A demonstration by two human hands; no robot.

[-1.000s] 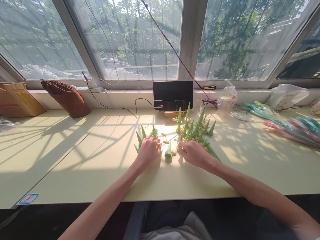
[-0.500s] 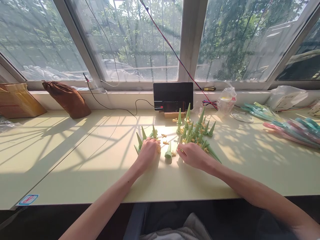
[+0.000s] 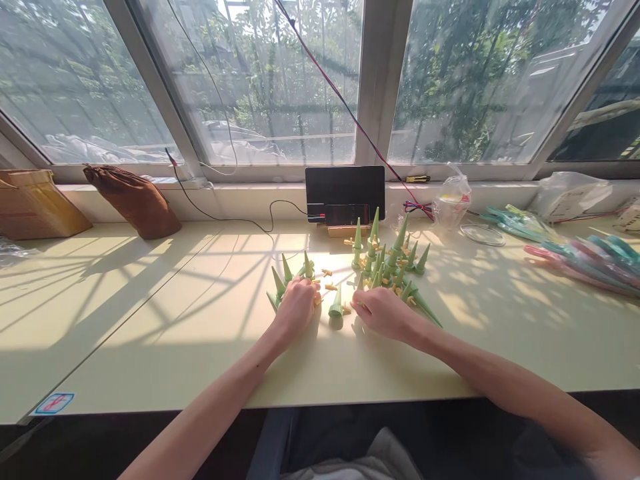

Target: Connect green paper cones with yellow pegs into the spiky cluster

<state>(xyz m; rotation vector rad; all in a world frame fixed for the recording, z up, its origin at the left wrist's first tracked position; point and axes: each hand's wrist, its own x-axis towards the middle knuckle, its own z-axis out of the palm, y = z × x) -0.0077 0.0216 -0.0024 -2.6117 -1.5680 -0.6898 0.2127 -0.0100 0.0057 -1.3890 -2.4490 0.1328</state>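
Observation:
Between my hands, a green cone (image 3: 337, 303) stands upright on the table, with a small tan peg-like piece (image 3: 347, 309) by its base. My left hand (image 3: 299, 301) is closed, fingers curled down among several green cones (image 3: 279, 281) on the left; its fingertips and anything in them are hidden. My right hand (image 3: 384, 311) is closed too, thumb and fingers pinched low near the tan piece. What that pinch holds is too small to make out. Beyond it spreads a cluster of green cones (image 3: 399, 247) mixed with tan pieces, some cones upright and some lying down.
Loose tan pieces (image 3: 330, 287) lie between the groups. A black tablet (image 3: 345, 187) leans at the back on a stand. Left are a brown drawstring pouch (image 3: 135, 203) and a cardboard box (image 3: 43, 203); right are a plastic-bagged cup (image 3: 453, 200) and pink and teal wrapped items (image 3: 585, 263).

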